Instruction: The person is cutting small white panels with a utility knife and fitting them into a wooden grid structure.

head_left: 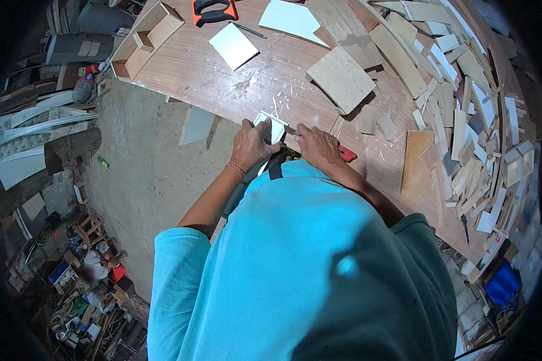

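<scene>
Shirt, workpiece seemingly at table edge

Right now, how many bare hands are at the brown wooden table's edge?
2: the bare left hand holding the small white piece, the bare right hand gripping a red-handled tool.

We counted one left hand, one right hand, one held white piece, one red tool, one pencil, one saw handle, one open wooden box and one surface. The wood scraps were too many to count.
</scene>
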Motion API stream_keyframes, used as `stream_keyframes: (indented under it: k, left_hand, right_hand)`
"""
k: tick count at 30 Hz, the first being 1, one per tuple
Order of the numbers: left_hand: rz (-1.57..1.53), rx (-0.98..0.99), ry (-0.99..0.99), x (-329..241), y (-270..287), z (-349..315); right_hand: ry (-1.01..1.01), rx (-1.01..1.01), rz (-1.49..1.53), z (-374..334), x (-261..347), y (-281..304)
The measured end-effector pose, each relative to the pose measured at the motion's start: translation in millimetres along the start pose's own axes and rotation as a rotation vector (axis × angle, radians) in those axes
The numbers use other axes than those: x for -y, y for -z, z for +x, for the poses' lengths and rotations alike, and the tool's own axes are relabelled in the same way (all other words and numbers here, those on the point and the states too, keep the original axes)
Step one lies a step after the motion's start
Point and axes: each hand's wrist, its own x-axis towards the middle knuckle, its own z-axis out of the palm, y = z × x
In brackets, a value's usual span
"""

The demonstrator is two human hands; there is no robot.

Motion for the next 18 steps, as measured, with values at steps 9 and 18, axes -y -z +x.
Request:
stream_keyframes:
  k: [9,18]
  left_hand:
    - [-0.050,0.005,0.033,-3.7,3.7,-1.7]
    - [0.031,-0.030,-0.025,1.6,-2.6,-3.3]
  right_hand:
    - [0.020,0.001,0.150,-5.2,-6.0,1.0]
    - [-0.009,0.044,0.146,-6.5,-6.7,-0.4]
